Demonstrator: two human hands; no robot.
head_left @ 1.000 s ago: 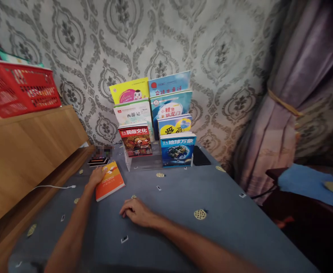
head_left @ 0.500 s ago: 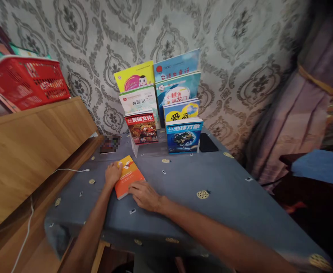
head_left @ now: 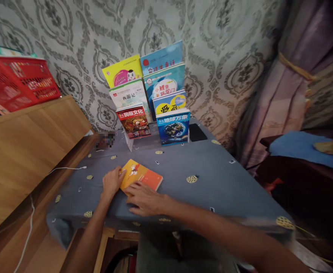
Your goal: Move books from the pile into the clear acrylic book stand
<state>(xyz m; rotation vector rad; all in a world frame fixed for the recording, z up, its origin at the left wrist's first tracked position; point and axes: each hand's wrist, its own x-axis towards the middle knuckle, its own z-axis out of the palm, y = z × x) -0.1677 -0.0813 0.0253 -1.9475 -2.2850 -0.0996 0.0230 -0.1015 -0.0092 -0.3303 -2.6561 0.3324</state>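
An orange and yellow paperback book lies near the front of the table, turned at a slant, its yellow part to the left and its orange part to the right. My left hand grips its left end, fingertips at the edge. Across its near edge, my right hand has its fingers over the cover and its thumb lower down, covering the near corner. Behind, a clear stand bears several children's books in two columns, with a red mask-cover book and a blue globe-cover book in front.
A blue-grey tablecloth with pineapple prints covers the table. A dark flat object lies right of the stand. At left, a red basket sits on a wooden board, and a white cable reaches the cloth. A blue cloth lies at right.
The orange book has turned counterclockwise, its orange end swinging from near me to the right. Both hands have moved slightly nearer with it. The whole view has shifted to the right.
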